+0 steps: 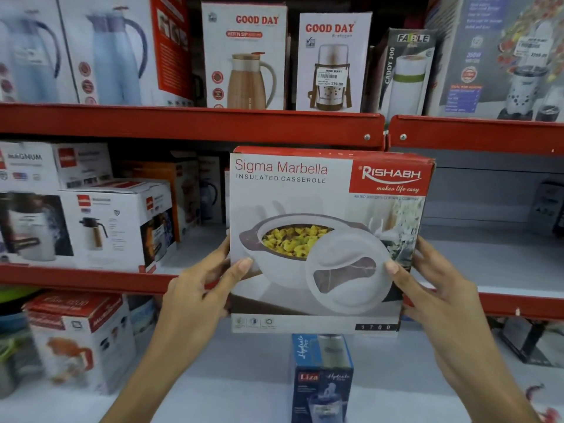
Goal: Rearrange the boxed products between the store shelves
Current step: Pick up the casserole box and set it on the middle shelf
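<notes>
Now both hands (195, 296) grip casserole box (328, 239).

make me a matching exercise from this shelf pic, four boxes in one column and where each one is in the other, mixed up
Things:
1. Sigma Marbella casserole box
2. Liza Hydrate box
3. Fable Caddy 300 box
4. Good Day Hot'n Sip jug box

Places:
A. top shelf, left of the other Good Day box
B. held in both hands
C. bottom shelf, below the held box
D. top shelf, right of both Good Day boxes

Pairs: 1-B, 2-C, 3-D, 4-A
</notes>
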`<act>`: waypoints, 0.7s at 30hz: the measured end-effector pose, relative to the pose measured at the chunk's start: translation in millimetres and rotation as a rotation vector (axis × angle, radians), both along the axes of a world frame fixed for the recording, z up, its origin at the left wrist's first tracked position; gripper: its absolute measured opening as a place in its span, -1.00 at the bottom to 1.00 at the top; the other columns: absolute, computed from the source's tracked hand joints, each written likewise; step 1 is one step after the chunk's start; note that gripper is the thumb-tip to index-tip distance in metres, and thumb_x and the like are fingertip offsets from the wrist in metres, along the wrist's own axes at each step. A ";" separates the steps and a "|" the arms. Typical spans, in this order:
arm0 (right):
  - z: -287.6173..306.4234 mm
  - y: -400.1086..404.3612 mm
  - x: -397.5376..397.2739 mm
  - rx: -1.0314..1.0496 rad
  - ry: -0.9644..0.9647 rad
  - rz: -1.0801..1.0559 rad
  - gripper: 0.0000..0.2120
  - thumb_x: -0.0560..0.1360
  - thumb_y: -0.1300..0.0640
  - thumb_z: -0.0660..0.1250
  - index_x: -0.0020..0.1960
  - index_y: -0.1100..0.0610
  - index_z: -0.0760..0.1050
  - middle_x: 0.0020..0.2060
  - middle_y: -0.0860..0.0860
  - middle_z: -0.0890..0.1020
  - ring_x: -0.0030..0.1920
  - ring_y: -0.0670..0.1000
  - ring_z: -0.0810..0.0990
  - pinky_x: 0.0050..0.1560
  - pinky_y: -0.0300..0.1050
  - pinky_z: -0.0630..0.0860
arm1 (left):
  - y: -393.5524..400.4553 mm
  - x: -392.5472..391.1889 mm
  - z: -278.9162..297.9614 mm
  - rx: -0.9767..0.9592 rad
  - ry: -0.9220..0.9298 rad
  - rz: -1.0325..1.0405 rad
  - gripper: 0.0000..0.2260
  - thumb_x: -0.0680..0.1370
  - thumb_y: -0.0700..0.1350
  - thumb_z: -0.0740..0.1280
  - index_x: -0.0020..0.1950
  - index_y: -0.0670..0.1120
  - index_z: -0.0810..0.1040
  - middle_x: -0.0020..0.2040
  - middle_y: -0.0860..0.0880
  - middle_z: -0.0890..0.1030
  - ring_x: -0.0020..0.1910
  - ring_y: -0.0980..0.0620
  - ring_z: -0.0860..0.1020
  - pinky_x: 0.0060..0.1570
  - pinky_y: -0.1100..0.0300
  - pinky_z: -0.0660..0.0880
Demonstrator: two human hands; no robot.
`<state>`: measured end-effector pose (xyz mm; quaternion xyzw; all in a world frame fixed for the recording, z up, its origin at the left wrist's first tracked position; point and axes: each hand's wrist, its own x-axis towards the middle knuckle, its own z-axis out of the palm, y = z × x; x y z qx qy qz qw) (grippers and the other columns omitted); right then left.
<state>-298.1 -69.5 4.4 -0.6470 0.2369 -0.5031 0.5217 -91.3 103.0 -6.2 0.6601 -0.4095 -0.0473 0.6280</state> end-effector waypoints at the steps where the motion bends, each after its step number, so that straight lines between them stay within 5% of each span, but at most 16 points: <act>1: -0.6 2.9 1.0 0.002 0.002 -0.002 -0.38 0.32 -0.01 0.43 0.37 -0.17 0.42 0.20 -0.21 0.63 0.15 0.03 0.64 0.20 0.23 0.54 | 2.4 1.2 -1.3 0.001 0.007 -0.002 -0.57 0.35 0.23 0.29 0.23 0.31 0.49 -0.09 0.24 0.72 -0.03 0.21 0.67 -0.22 -0.02 0.68; 8: -3.7 3.2 24.6 -0.009 -0.038 0.009 -0.45 0.41 0.10 0.44 0.36 -0.16 0.43 0.22 -0.21 0.59 0.13 -0.10 0.62 0.23 0.14 0.52 | 4.6 21.0 -1.7 -0.023 0.099 -0.070 -0.64 0.51 -0.01 0.30 0.31 0.17 0.47 -0.05 0.23 0.72 0.03 0.22 0.65 -0.21 0.14 0.66; 12: -9.9 -16.6 69.2 -0.050 -0.059 0.038 -0.52 0.45 0.16 0.42 0.23 -0.25 0.38 0.04 -0.35 0.55 0.00 -0.34 0.57 0.09 -0.16 0.55 | -14.5 53.7 -1.1 -0.061 0.088 -0.034 -0.65 0.53 -0.04 0.30 0.30 0.20 0.47 0.00 0.26 0.69 0.06 0.22 0.63 0.07 0.06 0.59; 17: -23.2 -48.6 130.5 -0.089 -0.082 0.060 -0.44 0.48 0.22 0.40 0.43 0.04 0.34 0.20 -0.11 0.56 0.14 -0.22 0.54 -0.01 -0.50 0.52 | -52.7 103.3 -8.2 -0.080 0.057 0.053 -0.66 0.56 -0.02 0.28 0.33 0.17 0.45 -0.09 0.34 0.68 0.03 0.30 0.62 0.23 -0.06 0.51; 21: -39.3 -72.6 164.8 -0.113 -0.044 0.042 -0.43 0.49 0.18 0.39 0.46 0.06 0.31 0.33 0.00 0.54 0.31 -0.04 0.52 0.27 -0.12 0.52 | -76.5 139.7 -23.3 -0.019 0.053 0.111 -0.61 0.52 0.10 0.31 0.34 0.21 0.41 -0.13 0.34 0.69 0.15 0.14 0.60 0.25 -0.19 0.47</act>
